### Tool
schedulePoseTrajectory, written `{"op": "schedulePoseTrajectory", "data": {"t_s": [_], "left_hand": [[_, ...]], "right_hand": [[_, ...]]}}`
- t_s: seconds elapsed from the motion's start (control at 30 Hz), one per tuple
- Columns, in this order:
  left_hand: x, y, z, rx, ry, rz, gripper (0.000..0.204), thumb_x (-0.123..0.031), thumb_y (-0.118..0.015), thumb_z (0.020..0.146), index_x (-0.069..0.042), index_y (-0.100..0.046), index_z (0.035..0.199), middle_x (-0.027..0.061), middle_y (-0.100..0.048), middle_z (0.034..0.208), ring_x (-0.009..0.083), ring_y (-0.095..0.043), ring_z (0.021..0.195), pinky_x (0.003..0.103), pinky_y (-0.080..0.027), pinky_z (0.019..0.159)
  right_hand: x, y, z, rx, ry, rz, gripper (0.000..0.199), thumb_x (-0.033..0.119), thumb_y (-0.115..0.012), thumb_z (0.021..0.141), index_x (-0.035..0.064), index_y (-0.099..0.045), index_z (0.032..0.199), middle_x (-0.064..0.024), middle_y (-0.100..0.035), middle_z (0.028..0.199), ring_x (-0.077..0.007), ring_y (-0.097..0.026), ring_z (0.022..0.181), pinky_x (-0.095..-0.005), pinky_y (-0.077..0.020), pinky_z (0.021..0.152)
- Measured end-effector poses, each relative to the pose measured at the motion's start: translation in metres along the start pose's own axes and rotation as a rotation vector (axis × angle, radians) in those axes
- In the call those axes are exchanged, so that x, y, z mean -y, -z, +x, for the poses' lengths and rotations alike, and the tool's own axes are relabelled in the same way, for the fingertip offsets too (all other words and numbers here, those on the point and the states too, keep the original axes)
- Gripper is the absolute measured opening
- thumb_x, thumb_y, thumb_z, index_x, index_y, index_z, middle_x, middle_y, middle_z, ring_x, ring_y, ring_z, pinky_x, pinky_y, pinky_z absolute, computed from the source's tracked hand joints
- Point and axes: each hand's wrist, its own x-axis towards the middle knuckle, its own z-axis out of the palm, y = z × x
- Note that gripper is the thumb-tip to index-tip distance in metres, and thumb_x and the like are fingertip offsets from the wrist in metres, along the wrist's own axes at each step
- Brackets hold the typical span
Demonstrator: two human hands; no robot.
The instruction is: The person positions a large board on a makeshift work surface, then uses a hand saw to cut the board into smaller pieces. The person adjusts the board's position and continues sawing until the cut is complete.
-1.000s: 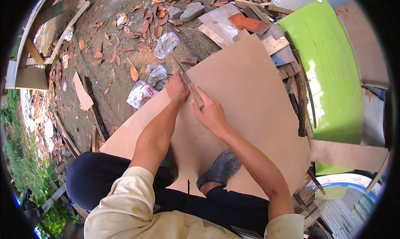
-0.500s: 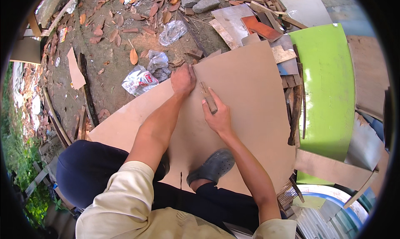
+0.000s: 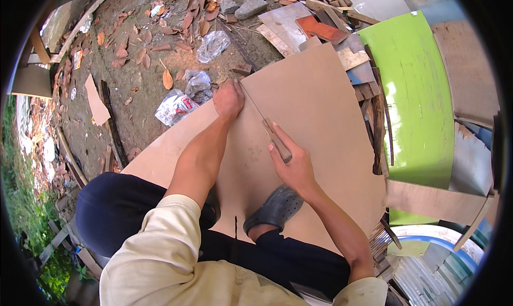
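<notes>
A large brown sheet board (image 3: 320, 114) lies in front of me, with my dark clog (image 3: 274, 209) resting on it. My left hand (image 3: 228, 99) is closed at the board's far-left edge, its fingers curled over the rim beside a thin straight line. My right hand (image 3: 294, 164) grips the wooden handle of a narrow-bladed cutting tool (image 3: 278, 144), forefinger stretched along it. The tool points away toward my left hand, low over the board. Where its blade ends and the line on the board begins, I cannot make out.
Plastic wrappers (image 3: 176, 107) and dry leaves litter the dirt beyond the board. Wood scraps (image 3: 328, 31) and stones (image 3: 251, 7) lie at the far side. To the right stand a bright green panel (image 3: 409, 108) and a round white-rimmed tub (image 3: 443, 247). Dark timber (image 3: 378, 124) borders the board.
My right hand has drawn the tool back toward me and slightly right, lengthening the thin line between the handle and my left hand. The left hand keeps its place on the edge. The view has shifted a little.
</notes>
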Motion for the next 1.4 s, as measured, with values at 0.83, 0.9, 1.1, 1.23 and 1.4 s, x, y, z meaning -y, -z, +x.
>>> {"op": "schedulePoseTrajectory", "data": {"t_s": [0.83,0.9,1.1,1.23,1.4], "left_hand": [[0.005,0.004,-0.002,-0.035,-0.012,0.042,0.035,-0.031,-0.045,0.106,-0.005,-0.065,0.094,0.0190,-0.072,0.092,0.0355,-0.069,0.093,0.050,-0.047,0.086],[-0.003,0.000,-0.005,-0.001,-0.007,0.030,0.035,-0.031,-0.045,0.106,-0.005,-0.065,0.094,0.0187,-0.072,0.091,0.0353,-0.069,0.092,0.049,-0.047,0.086],[0.005,-0.002,-0.002,0.002,-0.040,0.038,0.034,-0.030,-0.045,0.106,-0.006,-0.064,0.092,0.0179,-0.072,0.088,0.0353,-0.069,0.091,0.049,-0.047,0.084],[0.006,0.002,-0.001,-0.013,-0.010,0.056,0.034,-0.030,-0.045,0.106,-0.006,-0.064,0.092,0.0181,-0.072,0.090,0.0356,-0.069,0.091,0.049,-0.047,0.085],[0.004,0.001,0.000,-0.008,0.003,0.064,0.035,-0.031,-0.044,0.106,-0.005,-0.065,0.094,0.0193,-0.072,0.093,0.0361,-0.069,0.092,0.050,-0.047,0.086]], "right_hand": [[-0.015,0.003,0.007,-0.056,0.145,-0.006,0.045,0.010,-0.064,0.096,0.0035,-0.059,0.140,-0.0212,-0.069,0.128,-0.0361,-0.067,0.120,-0.0374,-0.0529,0.097],[-0.036,-0.024,0.059,-0.107,0.160,-0.002,0.045,0.009,-0.064,0.094,0.0038,-0.061,0.138,-0.0226,-0.070,0.125,-0.0360,-0.068,0.118,-0.0372,-0.0531,0.096],[-0.004,-0.056,0.100,0.018,0.011,-0.134,0.051,0.009,-0.064,0.092,0.0103,-0.058,0.143,-0.0270,-0.070,0.116,-0.0338,-0.070,0.069,-0.0403,-0.0556,0.075],[0.005,-0.014,0.019,0.084,-0.026,-0.070,0.053,0.007,-0.063,0.093,0.0105,-0.056,0.145,-0.0253,-0.067,0.128,-0.0336,-0.069,0.071,-0.0408,-0.0552,0.075],[-0.016,-0.001,0.000,0.006,0.130,-0.073,0.059,0.008,-0.063,0.091,0.0137,-0.052,0.149,-0.0280,-0.068,0.110,-0.0356,-0.069,0.073,-0.0403,-0.0543,0.072]]}}
